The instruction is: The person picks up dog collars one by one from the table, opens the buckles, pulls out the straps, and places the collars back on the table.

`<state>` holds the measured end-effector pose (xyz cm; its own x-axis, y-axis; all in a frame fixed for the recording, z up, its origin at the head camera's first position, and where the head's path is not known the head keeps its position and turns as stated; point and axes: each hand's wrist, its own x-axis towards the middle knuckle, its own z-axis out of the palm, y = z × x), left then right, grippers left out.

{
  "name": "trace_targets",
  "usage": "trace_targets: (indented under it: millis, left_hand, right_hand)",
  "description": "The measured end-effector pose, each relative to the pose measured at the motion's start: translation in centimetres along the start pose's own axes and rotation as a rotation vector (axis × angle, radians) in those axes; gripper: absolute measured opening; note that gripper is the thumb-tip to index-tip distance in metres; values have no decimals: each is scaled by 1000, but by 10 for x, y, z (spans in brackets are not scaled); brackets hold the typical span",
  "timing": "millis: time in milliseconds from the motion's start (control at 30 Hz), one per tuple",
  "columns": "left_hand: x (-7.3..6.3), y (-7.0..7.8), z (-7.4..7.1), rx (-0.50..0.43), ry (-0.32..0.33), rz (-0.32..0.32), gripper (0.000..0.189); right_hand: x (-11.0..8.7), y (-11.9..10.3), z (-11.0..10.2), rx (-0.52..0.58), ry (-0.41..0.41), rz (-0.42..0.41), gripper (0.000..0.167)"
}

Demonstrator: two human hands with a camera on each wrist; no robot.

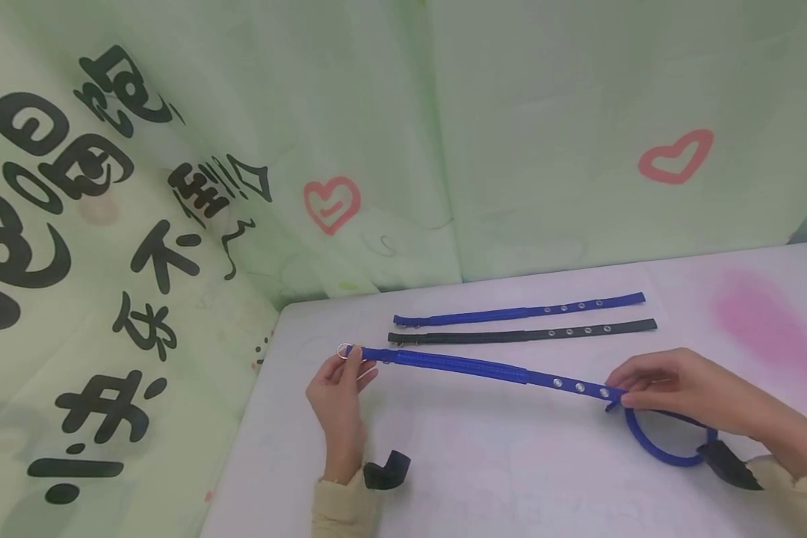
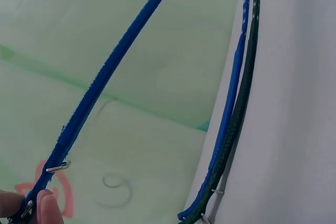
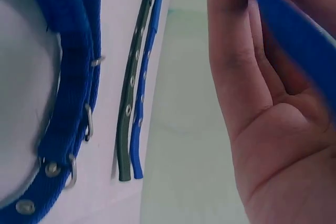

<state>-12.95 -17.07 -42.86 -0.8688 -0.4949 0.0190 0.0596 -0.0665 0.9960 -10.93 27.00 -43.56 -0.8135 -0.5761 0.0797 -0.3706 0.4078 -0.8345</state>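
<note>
A blue pet collar [image 1: 467, 366] is stretched between both hands, sloping down from left to right. At its ring end, my left hand [image 1: 339, 392] pinches the strap between thumb and fingers; a metal ring pokes out beside them. The other end, past the metal eyelets, is pinched by my right hand [image 1: 679, 392]; in the right wrist view its blue tail [image 3: 299, 45] crosses the palm. Below the right hand a second blue collar [image 1: 662, 452] forms a loop, partly hidden by that hand; its eyelets and metal fittings show in the right wrist view.
Behind the stretched strap, a blue collar [image 1: 484, 315] and a dark green one [image 1: 471, 338] lie straight, side by side, on the white table [image 1: 498, 471]. A pale green curtain [image 1: 545, 112] with printed hearts and black lettering hangs along the back and left.
</note>
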Motion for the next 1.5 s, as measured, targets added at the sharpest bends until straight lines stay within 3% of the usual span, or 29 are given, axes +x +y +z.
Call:
trace_targets:
  millis: [367, 800, 1267, 1500]
  left_hand:
    - [5, -3, -3, -22, 20, -24, 28]
    - [10, -15, 1, -18, 16, -57, 26]
    - [18, -28, 5, 0, -60, -147, 27]
    - [24, -36, 7, 28, -100, -163, 30]
  right_hand:
    - [-12, 7, -16, -50, 95, 170, 18]
    - [-10, 12, -27, -82, 150, 425, 29]
    - [-4, 27, -36, -133, 213, 486, 36]
    - [2, 31, -41, -150, 229, 512, 40]
